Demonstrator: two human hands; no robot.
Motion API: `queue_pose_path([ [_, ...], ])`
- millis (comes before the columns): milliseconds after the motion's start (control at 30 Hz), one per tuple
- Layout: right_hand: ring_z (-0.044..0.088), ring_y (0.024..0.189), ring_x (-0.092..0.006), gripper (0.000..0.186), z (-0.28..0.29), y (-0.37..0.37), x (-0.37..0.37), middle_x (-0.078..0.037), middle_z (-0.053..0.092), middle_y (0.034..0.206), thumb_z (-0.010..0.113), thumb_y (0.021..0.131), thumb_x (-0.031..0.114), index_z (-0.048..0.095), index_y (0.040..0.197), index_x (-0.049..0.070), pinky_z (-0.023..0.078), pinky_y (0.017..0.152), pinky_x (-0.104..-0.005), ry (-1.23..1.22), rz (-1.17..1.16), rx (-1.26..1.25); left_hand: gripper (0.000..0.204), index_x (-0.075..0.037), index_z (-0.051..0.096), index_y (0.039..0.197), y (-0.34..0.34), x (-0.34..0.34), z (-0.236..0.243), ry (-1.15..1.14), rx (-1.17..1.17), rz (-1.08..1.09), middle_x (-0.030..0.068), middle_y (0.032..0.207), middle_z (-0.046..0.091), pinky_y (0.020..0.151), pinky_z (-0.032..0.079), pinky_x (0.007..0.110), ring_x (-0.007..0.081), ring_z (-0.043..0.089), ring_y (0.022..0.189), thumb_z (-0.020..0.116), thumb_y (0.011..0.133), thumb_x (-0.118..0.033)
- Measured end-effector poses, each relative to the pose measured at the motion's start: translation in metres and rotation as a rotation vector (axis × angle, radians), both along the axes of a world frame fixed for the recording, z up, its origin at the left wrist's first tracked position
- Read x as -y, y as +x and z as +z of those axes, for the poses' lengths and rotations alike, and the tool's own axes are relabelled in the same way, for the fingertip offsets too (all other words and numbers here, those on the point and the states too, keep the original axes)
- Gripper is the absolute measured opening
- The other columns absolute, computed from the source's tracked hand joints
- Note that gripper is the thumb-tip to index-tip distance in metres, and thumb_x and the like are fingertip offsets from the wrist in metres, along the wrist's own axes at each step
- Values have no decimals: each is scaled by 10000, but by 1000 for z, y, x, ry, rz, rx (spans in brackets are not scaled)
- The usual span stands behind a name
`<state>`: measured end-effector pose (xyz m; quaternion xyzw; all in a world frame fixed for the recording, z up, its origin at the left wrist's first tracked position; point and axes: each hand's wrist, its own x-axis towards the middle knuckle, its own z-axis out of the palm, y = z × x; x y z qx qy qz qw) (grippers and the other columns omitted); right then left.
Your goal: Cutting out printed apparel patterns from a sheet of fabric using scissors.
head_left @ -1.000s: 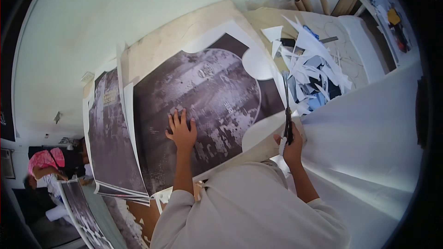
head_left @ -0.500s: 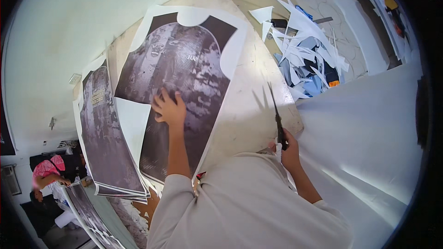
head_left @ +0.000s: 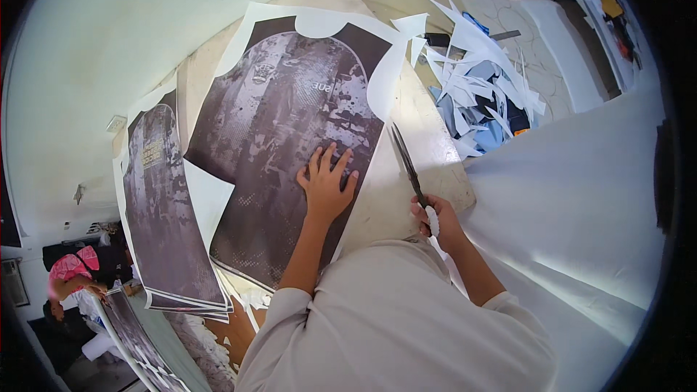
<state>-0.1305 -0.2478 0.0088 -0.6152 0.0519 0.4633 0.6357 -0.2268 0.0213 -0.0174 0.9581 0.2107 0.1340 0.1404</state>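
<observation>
A dark grey and purple patterned shirt panel with a white border lies on the pale table. My left hand rests flat on its right side, fingers spread. In my right hand is a pair of long dark scissors, with something white wrapped about the handle. The blades point away from me, beside the panel's right edge and apart from my left hand; they look closed or nearly so. Whether the panel is cloth or paper, I cannot tell.
Left of the panel lies a stack of similar printed pieces. White and blue offcuts are heaped at the far right. A large white sheet hangs or lies to my right. Another person stands at far left beside a printed roll.
My left hand has slid right across the panel, and the panel has shifted and turned slightly right. The scissors have moved left, toward the panel's edge.
</observation>
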Motion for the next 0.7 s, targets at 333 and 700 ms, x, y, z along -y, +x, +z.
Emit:
queue_pose_path([
  [333, 474, 501, -41, 240, -4, 1, -18, 72, 557, 704, 785, 951, 258, 679, 1065, 77, 351, 439, -222, 43, 80, 102, 497, -265, 657, 1396, -17, 10, -2, 43, 60, -26, 75, 1533, 525, 1074, 231, 603, 333, 400, 1444, 698, 917, -388],
  [700, 441, 475, -14, 227, -15, -1, -22, 86, 548, 705, 788, 949, 280, 684, 1024, 93, 343, 409, -196, 87, 22, 65, 518, -280, 672, 1366, -22, 10, -6, 92, 93, -28, 58, 1501, 556, 1058, 245, 594, 321, 427, 1424, 689, 898, -501],
])
